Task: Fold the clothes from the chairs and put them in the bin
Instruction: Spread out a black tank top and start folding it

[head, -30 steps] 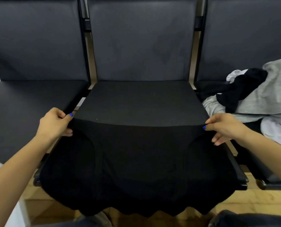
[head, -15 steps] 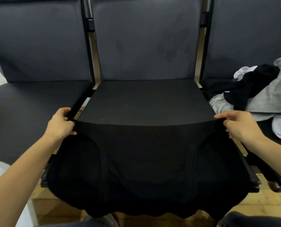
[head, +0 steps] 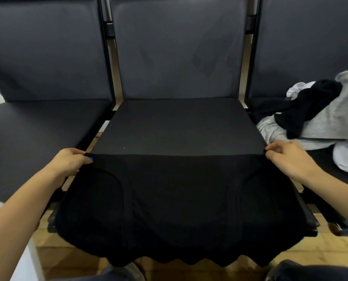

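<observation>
Draping off the near edge of the middle dark padded chair seat, a black fabric garment lies flat; the left hand and right hand pinch its far corners. Farther right, a grey, white and black clothes pile.

Place: a waiting area or lobby, by the look of its seating.
Seating: a row of linked chairs with dark padded backs and seats, joined on a black metal frame.
Floor: tan tiles show under the seats.
Laundry: a loose pile of grey, white and black clothes lies on the right-hand seat.
</observation>
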### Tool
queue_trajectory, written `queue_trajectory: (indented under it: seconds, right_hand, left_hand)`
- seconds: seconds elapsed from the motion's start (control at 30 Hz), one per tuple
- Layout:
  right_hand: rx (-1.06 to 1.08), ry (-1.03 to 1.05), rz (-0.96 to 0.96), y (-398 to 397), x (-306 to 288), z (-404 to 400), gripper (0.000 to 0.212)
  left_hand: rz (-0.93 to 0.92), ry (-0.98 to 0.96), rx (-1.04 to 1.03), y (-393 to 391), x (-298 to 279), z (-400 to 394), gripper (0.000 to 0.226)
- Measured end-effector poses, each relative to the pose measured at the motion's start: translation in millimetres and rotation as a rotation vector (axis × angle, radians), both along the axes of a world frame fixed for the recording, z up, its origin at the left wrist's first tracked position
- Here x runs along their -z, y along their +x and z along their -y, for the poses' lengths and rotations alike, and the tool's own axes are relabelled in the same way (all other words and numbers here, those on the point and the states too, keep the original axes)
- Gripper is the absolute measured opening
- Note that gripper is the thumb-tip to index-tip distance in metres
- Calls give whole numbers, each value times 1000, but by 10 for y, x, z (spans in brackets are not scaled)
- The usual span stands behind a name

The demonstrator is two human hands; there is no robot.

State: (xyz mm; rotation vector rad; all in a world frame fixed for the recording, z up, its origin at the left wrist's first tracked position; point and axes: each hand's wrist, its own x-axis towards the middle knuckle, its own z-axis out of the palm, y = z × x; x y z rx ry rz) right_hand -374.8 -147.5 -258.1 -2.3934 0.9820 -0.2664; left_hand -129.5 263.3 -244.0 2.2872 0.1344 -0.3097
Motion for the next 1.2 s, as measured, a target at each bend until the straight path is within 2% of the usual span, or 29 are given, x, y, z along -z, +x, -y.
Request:
queue_trajectory:
  seconds: [0.1, 0.2, 0.33, 0.4, 0.47, 0.57, 0.63, 0.7, 0.83, 0.93, 1.0, 1.07, 1.2]
  right_hand:
    - [-75, -13, -27, 13, -59, -2, 17]
    - [-110, 67, -48, 9, -87, 2, 11]
    - [-132, 224, 33, -36, -112, 43, 20]
    - [-124, 368, 116, -81, -183, 70, 25]
    - [-118, 469, 189, -109, -294, 137, 28]
    - [-174, 564, 183, -94, -564, 227, 16]
    - [-170, 594, 141, -45, -733, 283, 15]
    - [-74, 593, 121, 61, -893, 378, 17]
    - [167, 585, 217, 382, -1180, 586, 22]
    - [216, 667, 410, 628, -1363, 665, 28]
    - [224, 714, 532, 781, -1426, 695, 37]
    - [234, 738, 641, 925, -1449, 695, 39]
    - [224, 771, 813, 1128, -1425, 683, 45]
  left_hand:
    - [-12, 3, 14, 14, -24, -28, 16]
    - [-13, 26, 78, 1, -41, -54, 10]
    - [-8, 8, 154, 3, -89, -185, 18]
    - [-142, -77, 192, -4, -175, -271, 11]
    - [-313, -102, 287, -25, -313, -318, 23]
    - [-412, -55, 395, -65, -592, -240, 31]
    - [-351, -15, 367, -18, -746, -152, 19]
    - [-269, -76, 294, 90, -848, -100, 16]
    - [-179, -449, 62, 328, -1044, 8, 19]
    - [-89, -693, -68, 509, -1169, 147, 23]
    - [2, -777, -122, 629, -1243, 255, 37]
    - [108, -810, -135, 717, -1296, 370, 46]
    - [250, -742, -138, 814, -1311, 569, 22]
